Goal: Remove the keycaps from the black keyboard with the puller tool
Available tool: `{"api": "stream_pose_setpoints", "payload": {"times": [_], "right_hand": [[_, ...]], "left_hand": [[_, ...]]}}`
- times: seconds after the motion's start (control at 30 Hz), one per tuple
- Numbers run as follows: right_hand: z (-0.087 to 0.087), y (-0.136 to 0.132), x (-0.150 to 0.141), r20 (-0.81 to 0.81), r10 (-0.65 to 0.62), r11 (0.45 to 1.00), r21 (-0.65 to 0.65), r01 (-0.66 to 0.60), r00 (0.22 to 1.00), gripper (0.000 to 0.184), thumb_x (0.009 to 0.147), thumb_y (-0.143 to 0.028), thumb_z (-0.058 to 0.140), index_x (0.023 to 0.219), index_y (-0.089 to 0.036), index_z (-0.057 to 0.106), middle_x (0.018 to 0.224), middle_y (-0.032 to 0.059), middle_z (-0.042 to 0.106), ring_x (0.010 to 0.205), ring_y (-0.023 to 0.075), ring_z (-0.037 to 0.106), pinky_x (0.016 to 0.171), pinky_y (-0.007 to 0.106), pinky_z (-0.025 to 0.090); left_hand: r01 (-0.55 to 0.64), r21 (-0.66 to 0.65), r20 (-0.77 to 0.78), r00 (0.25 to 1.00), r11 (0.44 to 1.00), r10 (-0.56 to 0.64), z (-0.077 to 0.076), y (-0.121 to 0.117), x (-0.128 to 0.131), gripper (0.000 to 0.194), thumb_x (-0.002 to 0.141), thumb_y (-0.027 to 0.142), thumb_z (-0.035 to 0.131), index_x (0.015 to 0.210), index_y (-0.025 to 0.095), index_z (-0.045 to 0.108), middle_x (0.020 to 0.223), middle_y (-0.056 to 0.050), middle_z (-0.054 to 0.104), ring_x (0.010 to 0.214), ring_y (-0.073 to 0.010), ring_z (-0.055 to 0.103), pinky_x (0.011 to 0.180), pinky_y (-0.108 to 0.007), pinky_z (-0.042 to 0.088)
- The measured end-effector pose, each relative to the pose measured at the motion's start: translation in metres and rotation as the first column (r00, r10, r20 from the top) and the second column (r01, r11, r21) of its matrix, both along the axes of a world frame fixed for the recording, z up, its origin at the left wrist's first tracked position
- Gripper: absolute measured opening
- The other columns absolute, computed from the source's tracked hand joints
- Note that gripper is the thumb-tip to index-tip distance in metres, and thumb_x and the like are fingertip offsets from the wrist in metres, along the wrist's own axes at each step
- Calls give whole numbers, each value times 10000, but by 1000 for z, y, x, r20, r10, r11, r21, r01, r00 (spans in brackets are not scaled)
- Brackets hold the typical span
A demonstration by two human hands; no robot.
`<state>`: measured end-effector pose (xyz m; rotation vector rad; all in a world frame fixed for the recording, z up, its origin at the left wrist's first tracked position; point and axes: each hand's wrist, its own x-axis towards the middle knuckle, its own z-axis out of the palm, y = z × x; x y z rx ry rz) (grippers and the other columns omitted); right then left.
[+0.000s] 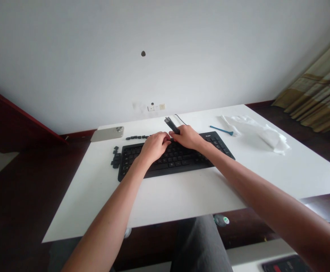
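A black keyboard (186, 162) lies on the white table, some of its upper part hidden behind my hands. My right hand (186, 136) is closed around a dark stick-like tool (171, 125), whose grey end points up and to the left. Its lower end is hidden at the keyboard. My left hand (156, 145) rests over the keyboard's upper middle, fingers curled in close to the right hand; whatever they pinch is hidden. Loose black keycaps (136, 137) form a row behind the keyboard, and several more keycaps (116, 160) lie off its left end.
On the white table (97, 196), a phone (108, 133) lies at the back left. A blue tool (221, 130) and crumpled white plastic (262, 134) are at the right. A black cable (180, 118) runs toward the wall. Below the front edge is a bottle (221, 220).
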<state>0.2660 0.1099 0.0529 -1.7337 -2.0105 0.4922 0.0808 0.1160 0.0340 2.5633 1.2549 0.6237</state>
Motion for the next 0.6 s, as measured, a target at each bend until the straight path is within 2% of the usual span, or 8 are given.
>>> {"api": "stream_pose_setpoints", "payload": {"times": [0.13, 0.23, 0.37, 0.6], "right_hand": [[5, 9, -1, 86, 52, 999, -3, -52, 995, 388, 914, -446, 596, 659, -159, 653, 623, 95, 648, 611, 190, 581, 580, 292, 340], [4, 15, 1, 37, 82, 996, -26, -82, 996, 393, 909, -421, 583, 616, -164, 633, 587, 74, 628, 590, 176, 579, 586, 282, 359], [-1, 13, 3, -56, 8, 999, -54, -11, 998, 380, 913, -393, 564, 626, -159, 652, 593, 63, 643, 607, 173, 605, 604, 269, 379], [6, -5, -12, 53, -95, 994, -42, 97, 994, 348, 930, -360, 548, 730, -137, 726, 706, 127, 717, 694, 219, 665, 602, 281, 372]], "left_hand": [[-12, 6, 21, 1000, 1000, 12, -2, 2, -1, 92, 943, 229, 683, 1020, 184, 705, 959, -56, 742, 860, -218, 690, 801, -331, 513], [-13, -4, 28, 1000, 1000, 13, -1, 1, -1, 107, 938, 224, 690, 1032, 186, 721, 946, -53, 741, 857, -215, 688, 808, -329, 514], [-14, -29, 34, 999, 999, 15, 0, -1, 1, 106, 945, 216, 681, 1034, 192, 733, 956, -50, 748, 872, -211, 694, 830, -326, 520], [-42, -42, -1, 999, 998, 42, 4, -2, 2, 116, 957, 219, 665, 1035, 201, 748, 1003, -61, 757, 940, -230, 707, 859, -334, 525]]}}
